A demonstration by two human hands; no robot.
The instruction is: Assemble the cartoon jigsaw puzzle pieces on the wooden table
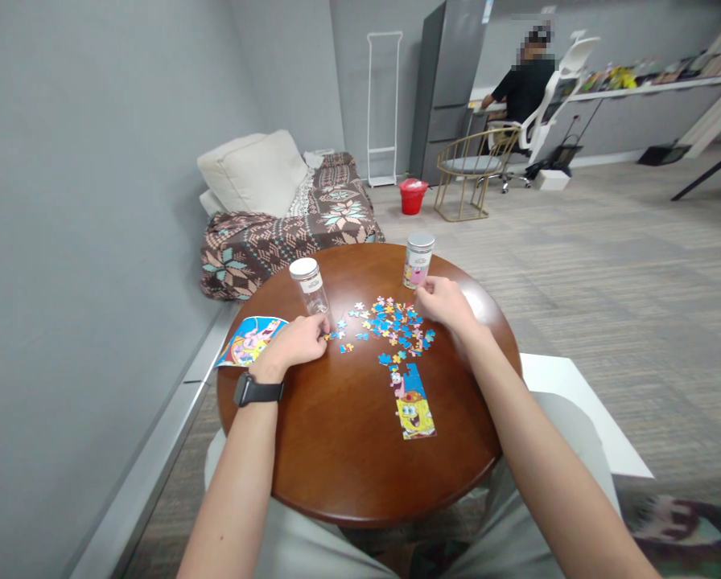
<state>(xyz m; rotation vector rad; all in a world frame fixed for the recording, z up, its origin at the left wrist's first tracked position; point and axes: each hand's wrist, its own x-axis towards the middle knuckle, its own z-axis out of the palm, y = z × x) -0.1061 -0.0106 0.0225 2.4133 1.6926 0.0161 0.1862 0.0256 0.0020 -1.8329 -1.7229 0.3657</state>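
Note:
My left hand, with a dark watch on its wrist, rests on the table with fingers curled at the left edge of the loose jigsaw pieces. Small pieces lie by its fingertips; whether one is pinched is hidden. My right hand is closed at the pile's right side, just in front of a jar with a printed label. What its fingers hold, if anything, does not show. Closer to me lies a joined puzzle section with yellow and pink cartoon faces. A picture sheet sits left of my left hand.
A clear jar with a white lid stands behind my left hand on the round wooden table. Beyond are a blanket-covered couch, a red bin and a wire-frame chair. A person sits farther back.

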